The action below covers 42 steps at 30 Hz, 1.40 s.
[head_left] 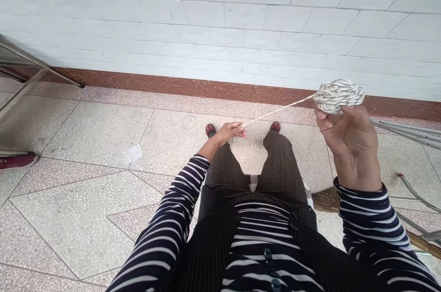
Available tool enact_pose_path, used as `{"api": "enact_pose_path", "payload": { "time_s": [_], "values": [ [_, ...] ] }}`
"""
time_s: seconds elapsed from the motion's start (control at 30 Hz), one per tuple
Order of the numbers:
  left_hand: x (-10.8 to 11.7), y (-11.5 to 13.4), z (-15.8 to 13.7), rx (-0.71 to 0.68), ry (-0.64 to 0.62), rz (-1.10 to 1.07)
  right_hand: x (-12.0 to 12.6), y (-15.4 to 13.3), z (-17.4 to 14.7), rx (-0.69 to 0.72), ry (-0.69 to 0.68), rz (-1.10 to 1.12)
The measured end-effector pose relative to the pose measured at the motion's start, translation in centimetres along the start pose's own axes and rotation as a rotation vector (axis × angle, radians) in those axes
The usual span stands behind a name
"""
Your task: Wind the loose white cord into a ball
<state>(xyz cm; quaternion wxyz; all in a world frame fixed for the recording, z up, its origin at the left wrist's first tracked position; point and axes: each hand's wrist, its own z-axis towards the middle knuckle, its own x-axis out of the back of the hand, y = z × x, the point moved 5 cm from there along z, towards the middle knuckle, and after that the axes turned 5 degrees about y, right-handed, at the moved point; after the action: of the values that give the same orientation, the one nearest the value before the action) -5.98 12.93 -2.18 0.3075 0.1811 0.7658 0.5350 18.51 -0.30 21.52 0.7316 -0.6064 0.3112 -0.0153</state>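
A white rope with dark flecks is wound into a ball (pixel 339 95), raised at the right in front of the wall. My right hand (pixel 351 138) grips this ball from below, fingers and thumb around its lower side. From the ball a single strand of rope (pixel 280 109) runs down to the left. My left hand (pixel 230 132) pinches the strand's other visible part between thumb and fingers, above my knees. The strand hangs nearly taut, with a slight sag. On the floor between my legs lies a small coil of similar rope (pixel 256 145).
A white tiled wall (pixel 234 16) with a reddish baseboard (pixel 179 85) stands ahead. Metal furniture legs (pixel 31 60) are at the left, near another person's red shoe (pixel 19 161). At the right are metal tubes (pixel 413 128) and a broom (pixel 325 200). White paper (pixel 132 154) lies on the floor.
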Motion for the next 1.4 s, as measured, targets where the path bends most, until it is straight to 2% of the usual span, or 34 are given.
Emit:
{"api": "enact_pose_path", "payload": {
  "time_s": [0.1, 0.17, 0.27, 0.37, 0.5, 0.6, 0.7, 0.8, 0.9, 1.0, 1.1, 1.2, 1.27, 1.33, 1.4],
  "values": [
    [-0.3, -0.6, -0.5, 0.024, -0.063, 0.083, 0.6, -1.2, 0.7, 0.087, -0.031, -0.025],
    [0.1, -1.1, -0.4, 0.017, -0.058, 0.164, 0.8, -1.9, 0.9, 0.119, -0.024, -0.028],
    [1.6, -1.8, 0.3, -0.031, 0.068, 0.375, 0.5, -2.7, 0.3, 0.121, 0.010, 0.002],
    [3.3, -2.9, 0.9, 0.019, 0.194, 0.636, -0.6, -3.7, -1.0, 0.095, 0.010, 0.022],
    [3.7, -4.1, 1.5, 0.091, 0.225, 0.778, -2.2, -4.2, -2.0, 0.077, -0.074, -0.021],
    [2.1, -4.2, 2.1, 0.070, 0.238, 0.816, -3.1, -1.9, -1.6, -0.051, -0.140, -0.083],
    [-1.5, -2.9, 2.6, -0.011, 0.174, 0.702, -3.8, 1.7, -0.7, -0.192, -0.174, -0.123],
    [-6.1, 0.3, 2.3, -0.161, 0.042, 0.391, -4.3, 5.1, -0.3, -0.312, -0.189, -0.147],
    [-9.6, 3.7, 1.4, -0.254, -0.045, 0.184, -4.4, 7.0, -0.1, -0.367, -0.193, -0.180],
    [-11.3, 4.6, 0.3, -0.235, -0.169, 0.086, -3.6, 7.3, 0.7, -0.294, -0.150, -0.258],
    [-11.1, 2.6, -0.7, -0.167, -0.213, 0.118, -1.8, 7.0, 2.3, -0.148, -0.023, -0.335],
    [-10.4, -0.2, -2.3, -0.085, -0.209, 0.356, 0.6, 7.6, 3.8, -0.009, 0.102, -0.415],
    [-10.2, -1.0, -3.8, -0.036, -0.250, 0.548, 2.3, 8.6, 4.5, 0.069, 0.137, -0.558],
    [-10.1, -0.2, -5.2, -0.044, -0.299, 0.674, 3.9, 10.1, 4.8, 0.113, 0.125, -0.794],
    [-9.9, 2.0, -6.3, -0.106, -0.310, 0.722, 5.6, 11.9, 4.5, 0.074, 0.083, -1.023]
  ]
}}
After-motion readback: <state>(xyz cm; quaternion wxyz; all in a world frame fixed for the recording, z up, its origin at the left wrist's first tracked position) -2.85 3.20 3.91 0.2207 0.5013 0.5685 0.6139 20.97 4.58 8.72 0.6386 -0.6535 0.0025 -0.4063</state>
